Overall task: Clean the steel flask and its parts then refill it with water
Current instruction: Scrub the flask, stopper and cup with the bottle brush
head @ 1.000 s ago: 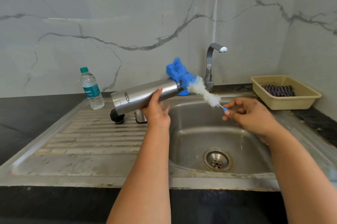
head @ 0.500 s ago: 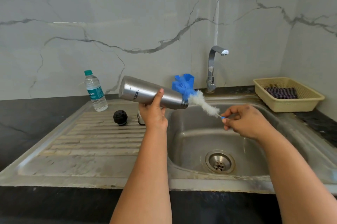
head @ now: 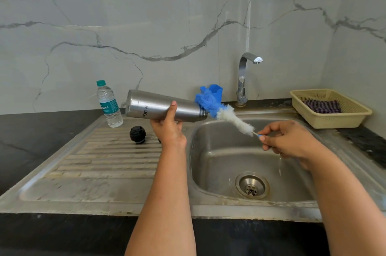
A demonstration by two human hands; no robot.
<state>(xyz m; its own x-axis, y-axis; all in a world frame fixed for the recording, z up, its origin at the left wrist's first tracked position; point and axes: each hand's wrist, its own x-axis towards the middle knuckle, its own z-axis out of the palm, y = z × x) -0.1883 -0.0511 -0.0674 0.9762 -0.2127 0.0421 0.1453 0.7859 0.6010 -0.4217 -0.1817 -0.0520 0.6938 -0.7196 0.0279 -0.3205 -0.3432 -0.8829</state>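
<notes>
My left hand [head: 169,128] grips the steel flask [head: 160,107] from below and holds it nearly level, mouth pointing right and slightly down over the sink basin [head: 219,164]. A blue and white bottle brush [head: 221,110] sticks out of the flask mouth. My right hand [head: 288,141] pinches the brush's thin handle end above the basin. The flask's black cap [head: 137,134] lies on the drainboard [head: 100,161], left of my left wrist. Water drips below my right hand.
A small plastic water bottle [head: 109,105] stands at the back of the drainboard. A blue holder [head: 216,91] sits behind the flask mouth beside the tap [head: 243,80]. A beige basket [head: 334,118] holding a striped cloth [head: 322,106] rests at the right.
The flask's base end has swung up, so its mouth now tilts down toward the basin. The black cap, earlier partly behind the flask, is fully exposed. My right hand has kept hold of the brush handle.
</notes>
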